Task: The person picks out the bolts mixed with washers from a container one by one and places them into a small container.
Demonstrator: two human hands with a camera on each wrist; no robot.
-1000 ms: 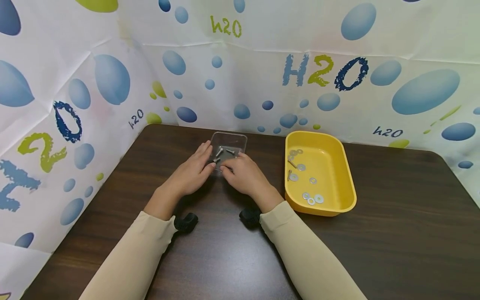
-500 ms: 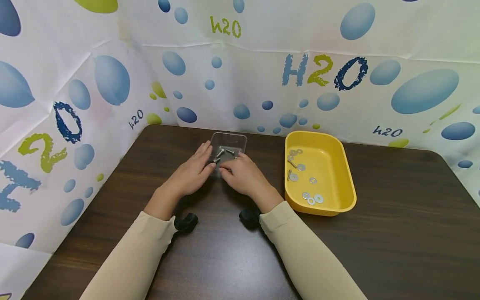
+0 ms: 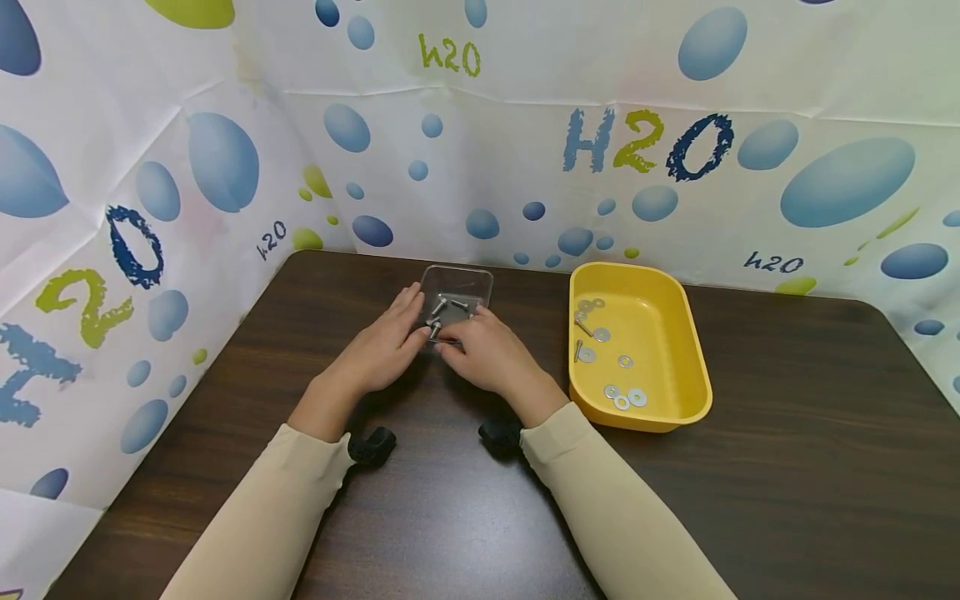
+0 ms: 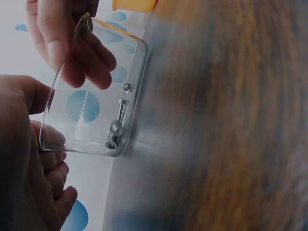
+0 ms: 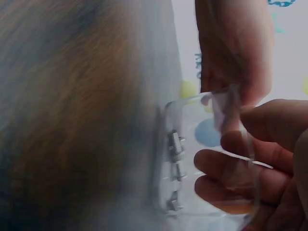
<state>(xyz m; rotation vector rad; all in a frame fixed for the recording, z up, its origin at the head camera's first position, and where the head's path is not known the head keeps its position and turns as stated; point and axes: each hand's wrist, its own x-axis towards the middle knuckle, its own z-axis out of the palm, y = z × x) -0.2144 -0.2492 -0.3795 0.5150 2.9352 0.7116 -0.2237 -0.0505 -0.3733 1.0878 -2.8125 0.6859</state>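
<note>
A small clear plastic box [image 3: 474, 287] stands on the dark table between the hands, with several metal bolts [image 3: 460, 304] on its bottom. My left hand [image 3: 382, 346] touches the box at its left side, fingers nearly straight and thumb by the near corner. My right hand [image 3: 487, 350] reaches over the near right rim. In the right wrist view its loosely bent fingers [image 5: 211, 163] are at the box, just above the bolts [image 5: 176, 143]. The left wrist view shows nothing between those fingers [image 4: 91, 62], and the bolts [image 4: 115, 127] lie below them.
To the right stands a yellow plastic tray [image 3: 675, 358] holding several flat washers [image 3: 637, 397] and two bolts [image 3: 583, 328]. Behind the wooden table [image 3: 420, 517] rises a white backdrop [image 3: 510, 150] printed with drops. Black wrist mounts [image 3: 372, 446] sit at both cuffs.
The right fingers have shifted slightly left inside the box. Another bolt now shows beside the right thumb, and the bolts have moved a little. The left hand has stayed put.
</note>
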